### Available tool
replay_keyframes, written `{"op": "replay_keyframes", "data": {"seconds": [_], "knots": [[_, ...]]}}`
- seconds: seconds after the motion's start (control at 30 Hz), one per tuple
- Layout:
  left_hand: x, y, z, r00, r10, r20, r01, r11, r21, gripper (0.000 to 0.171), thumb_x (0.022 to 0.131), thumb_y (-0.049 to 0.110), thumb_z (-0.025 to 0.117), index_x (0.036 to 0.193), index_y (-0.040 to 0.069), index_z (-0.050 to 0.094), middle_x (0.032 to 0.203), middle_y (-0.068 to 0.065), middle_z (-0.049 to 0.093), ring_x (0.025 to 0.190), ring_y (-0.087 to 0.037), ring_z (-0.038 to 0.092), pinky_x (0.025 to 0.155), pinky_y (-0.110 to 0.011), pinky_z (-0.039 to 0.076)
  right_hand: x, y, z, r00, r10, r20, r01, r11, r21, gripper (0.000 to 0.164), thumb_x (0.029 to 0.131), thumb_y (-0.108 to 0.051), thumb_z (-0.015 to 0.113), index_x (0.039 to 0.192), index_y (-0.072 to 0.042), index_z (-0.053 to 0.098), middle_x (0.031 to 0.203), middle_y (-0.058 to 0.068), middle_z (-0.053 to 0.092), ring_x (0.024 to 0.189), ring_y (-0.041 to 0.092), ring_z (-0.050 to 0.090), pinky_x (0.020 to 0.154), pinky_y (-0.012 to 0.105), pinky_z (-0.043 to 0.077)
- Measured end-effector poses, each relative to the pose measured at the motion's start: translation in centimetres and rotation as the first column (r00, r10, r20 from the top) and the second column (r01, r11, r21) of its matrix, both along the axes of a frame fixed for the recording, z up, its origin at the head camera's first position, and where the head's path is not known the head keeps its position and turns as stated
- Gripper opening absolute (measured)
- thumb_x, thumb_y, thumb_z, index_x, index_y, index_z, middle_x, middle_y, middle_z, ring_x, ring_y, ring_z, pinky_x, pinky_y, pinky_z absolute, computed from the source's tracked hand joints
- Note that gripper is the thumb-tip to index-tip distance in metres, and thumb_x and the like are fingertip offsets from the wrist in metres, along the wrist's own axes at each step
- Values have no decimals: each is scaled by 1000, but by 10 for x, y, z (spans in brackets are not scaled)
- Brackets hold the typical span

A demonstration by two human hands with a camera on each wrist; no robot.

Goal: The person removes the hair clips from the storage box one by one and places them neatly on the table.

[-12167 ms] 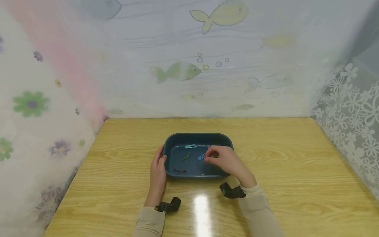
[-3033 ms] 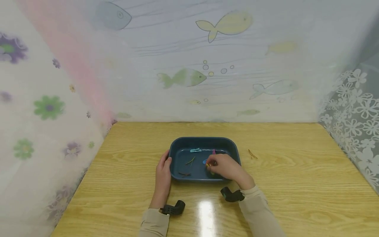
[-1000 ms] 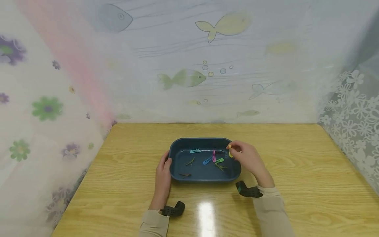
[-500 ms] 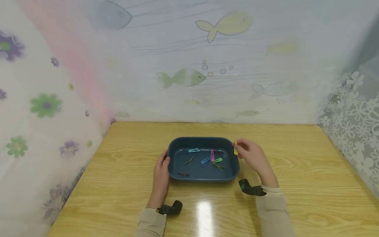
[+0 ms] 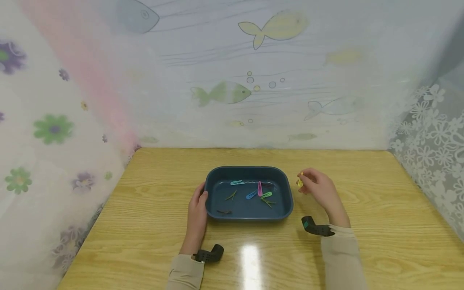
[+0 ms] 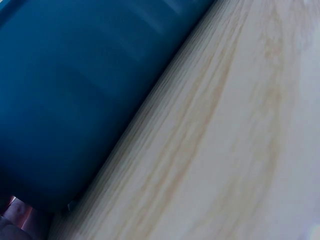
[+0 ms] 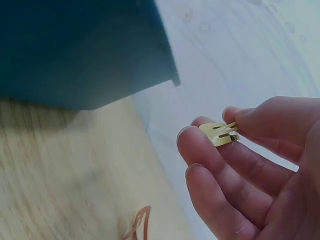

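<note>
My left hand (image 5: 197,205) holds the left end of a dark blue plastic basin (image 5: 232,219), thumb at the rim. In the left wrist view, the basin's wall (image 6: 90,85) covers most of that hand. My right hand (image 5: 320,191) is just right of the basin, pinching a yellow snap hair clip (image 7: 217,132) between thumb and fingers above the table. Inside the basin lie a light blue clip (image 5: 237,183), a blue clip (image 5: 251,194), a pink clip (image 5: 259,188), a green clip (image 5: 266,195) and several thin olive and brown ones.
A brown-orange clip (image 7: 142,222) lies on the wooden table (image 5: 145,241) below my right hand; the hand covers it in the head view. Patterned curtains (image 5: 224,121) stand around the table's back and sides. Each wrist wears a black camera (image 5: 317,227).
My right hand pinched the yellow clip inside the basin, lifted it out over the right rim and carried it right above the table. The left hand keeps its hold on the basin.
</note>
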State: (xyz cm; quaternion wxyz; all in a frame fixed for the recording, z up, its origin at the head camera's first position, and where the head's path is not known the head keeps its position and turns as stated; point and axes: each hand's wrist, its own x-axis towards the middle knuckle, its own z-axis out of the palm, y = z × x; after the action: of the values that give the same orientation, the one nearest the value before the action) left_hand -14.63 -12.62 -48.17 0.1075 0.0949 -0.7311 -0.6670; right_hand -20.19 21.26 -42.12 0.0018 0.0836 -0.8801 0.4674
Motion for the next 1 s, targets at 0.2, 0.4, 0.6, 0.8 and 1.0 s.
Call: {"op": "replay_keyframes", "data": {"seconds": [0.2,0.4,0.6,0.8,1.0], "knots": [[1,0,0,1000,4,2,-4,1000,-8,36,95,31,39,129,21,46,132,4,44,124,-12,35,102,-36,26,-1,2,-5,1000,22,-3,-22,1000,8,28,91,-24,50,114,-8,54,95,19,60,76,33,61,64,43,50],[1,0,0,1000,6,1,-6,1000,-8,36,95,31,39,129,22,46,131,7,43,123,-9,34,102,-34,26,-2,7,-8,999,-34,-23,36,994,100,35,91,-25,48,124,-13,51,98,14,59,74,27,59,61,36,48],[0,0,0,1000,-6,-11,6,1000,3,36,95,31,39,129,21,45,132,5,43,123,-11,34,102,-35,27,-2,17,-8,994,-96,-45,102,979,177,44,90,-31,51,130,-14,46,103,13,60,79,24,60,66,36,46],[-1,0,0,1000,-2,6,2,1000,4,35,95,31,38,129,23,45,131,8,43,123,-8,34,102,-33,26,-2,24,-7,992,-118,-51,126,969,210,38,90,-32,52,122,-11,54,103,12,63,81,23,60,69,38,47],[-1,1,0,1000,9,16,-9,1000,0,35,95,30,39,128,24,46,130,9,44,122,-8,34,102,-34,27,-1,26,-12,990,-140,-19,141,965,219,33,89,-33,52,113,-11,60,101,9,63,82,22,58,67,34,45]]}}
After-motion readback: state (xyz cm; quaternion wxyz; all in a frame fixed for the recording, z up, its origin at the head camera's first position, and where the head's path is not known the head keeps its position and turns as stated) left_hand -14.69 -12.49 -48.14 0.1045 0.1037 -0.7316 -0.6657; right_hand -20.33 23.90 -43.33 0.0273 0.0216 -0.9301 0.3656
